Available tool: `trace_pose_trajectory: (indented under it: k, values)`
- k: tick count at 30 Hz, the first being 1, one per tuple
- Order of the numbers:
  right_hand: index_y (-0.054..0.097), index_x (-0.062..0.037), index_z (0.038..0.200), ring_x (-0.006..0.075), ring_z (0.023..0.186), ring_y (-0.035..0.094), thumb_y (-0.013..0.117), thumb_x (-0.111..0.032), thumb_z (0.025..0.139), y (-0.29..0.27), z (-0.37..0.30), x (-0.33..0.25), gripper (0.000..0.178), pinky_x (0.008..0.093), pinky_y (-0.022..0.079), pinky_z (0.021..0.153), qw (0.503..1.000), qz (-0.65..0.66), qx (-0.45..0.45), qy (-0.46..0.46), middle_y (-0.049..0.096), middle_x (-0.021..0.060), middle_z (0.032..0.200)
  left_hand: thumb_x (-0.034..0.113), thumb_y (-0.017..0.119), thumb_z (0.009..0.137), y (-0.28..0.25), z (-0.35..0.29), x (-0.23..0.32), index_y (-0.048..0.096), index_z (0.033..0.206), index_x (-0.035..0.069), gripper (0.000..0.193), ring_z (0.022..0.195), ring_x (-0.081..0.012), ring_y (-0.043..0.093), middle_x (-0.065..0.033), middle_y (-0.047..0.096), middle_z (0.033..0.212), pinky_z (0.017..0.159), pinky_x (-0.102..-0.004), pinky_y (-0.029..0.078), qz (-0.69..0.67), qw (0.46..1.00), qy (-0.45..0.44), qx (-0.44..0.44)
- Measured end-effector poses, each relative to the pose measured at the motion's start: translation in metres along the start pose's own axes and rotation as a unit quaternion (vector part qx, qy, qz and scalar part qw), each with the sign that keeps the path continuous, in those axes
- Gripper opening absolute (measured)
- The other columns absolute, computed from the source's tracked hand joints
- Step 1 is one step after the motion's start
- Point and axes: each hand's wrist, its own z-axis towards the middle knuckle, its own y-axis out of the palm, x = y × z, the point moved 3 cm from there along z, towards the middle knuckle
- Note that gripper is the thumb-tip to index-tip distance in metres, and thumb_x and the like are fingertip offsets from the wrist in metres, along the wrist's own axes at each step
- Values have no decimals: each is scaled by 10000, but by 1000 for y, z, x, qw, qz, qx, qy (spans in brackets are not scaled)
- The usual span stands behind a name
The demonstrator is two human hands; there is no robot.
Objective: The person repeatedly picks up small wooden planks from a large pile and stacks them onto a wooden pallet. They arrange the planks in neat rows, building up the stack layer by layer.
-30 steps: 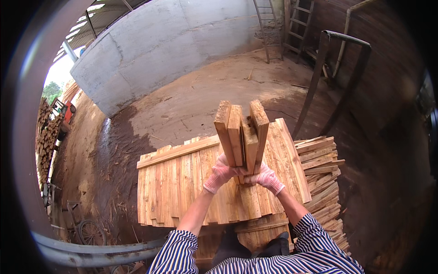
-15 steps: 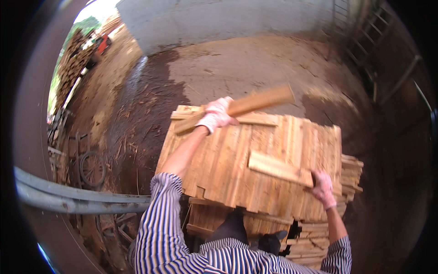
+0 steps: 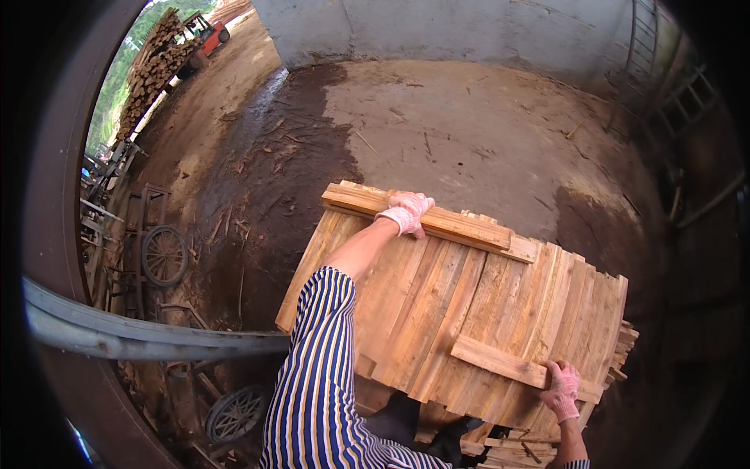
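A broad stack of sawn boards [image 3: 426, 305], laid side by side, is in front of me. My left hand [image 3: 406, 213], in a pink-and-white glove, is closed over a long wooden board [image 3: 469, 229] that lies crosswise along the stack's far edge, on top of another crosswise board. At the near right, my right hand [image 3: 561, 389], gloved alike, has its fingers around the right end of a shorter wooden board [image 3: 498, 360]. That board also lies across the stack, and a further crosswise piece [image 3: 587, 391] shows beside the hand.
A grey metal rail [image 3: 156, 332] runs in from the left. Beyond it stand carts with spoked wheels [image 3: 165, 255]. Farther off, a red forklift [image 3: 209, 37] is beside piled logs [image 3: 160, 70]. A pale wall [image 3: 453, 31] closes the back, with ladders [image 3: 642, 39] at the right.
The long board in my left hand has come down from a raised tilt and now lies flat along the far edge. My right hand stays on the shorter board. The view has shifted.
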Motion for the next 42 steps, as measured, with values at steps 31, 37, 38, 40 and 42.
trace_pose_trajectory:
  k: [31, 37, 38, 40, 42]
  values:
    - [671, -212, 1169, 325, 1144, 630, 638, -126, 838, -83, 199, 85, 343, 600, 409, 970, 989, -78, 112, 57, 663, 109, 1169, 264, 901, 570, 14, 24, -7, 429, 1485, 132, 1039, 1099, -345, 672, -167, 685, 1206, 969, -384, 531, -5, 998, 49, 38]
    - [698, -198, 1079, 316, 1028, 672, 620, -191, 840, -58, 207, 97, 252, 579, 450, 885, 978, -80, 169, 86, 689, 92, 1044, 147, 888, 566, 13, 9, 19, 535, 1324, 101, 837, 1024, -378, 676, -181, 710, 1092, 882, -427, 538, -56, 993, 76, 76]
    - [712, -198, 1040, 316, 1007, 680, 616, -202, 841, -48, 201, 102, 222, 573, 456, 870, 974, -77, 192, 97, 699, 92, 1024, 139, 886, 568, 14, 7, 33, 536, 1323, 103, 833, 1003, -368, 683, -172, 714, 1078, 866, -422, 542, -70, 993, 75, 49]
    - [767, -188, 1037, 338, 1117, 658, 659, -203, 823, -63, 213, 78, 240, 596, 455, 832, 977, -44, 176, 108, 720, 92, 1132, 96, 875, 580, 7, 2, 9, 538, 1325, 107, 818, 963, -334, 695, -148, 721, 1066, 837, -407, 552, -90, 991, 95, 37]
    - [759, -219, 988, 308, 1054, 673, 598, -240, 861, -65, 218, 76, 207, 602, 420, 905, 974, -54, 155, 156, 728, 84, 1043, 0, 849, 610, 3, -3, 2, 530, 1339, 93, 802, 962, -282, 696, -112, 723, 1088, 827, -387, 556, -103, 991, 65, 63]
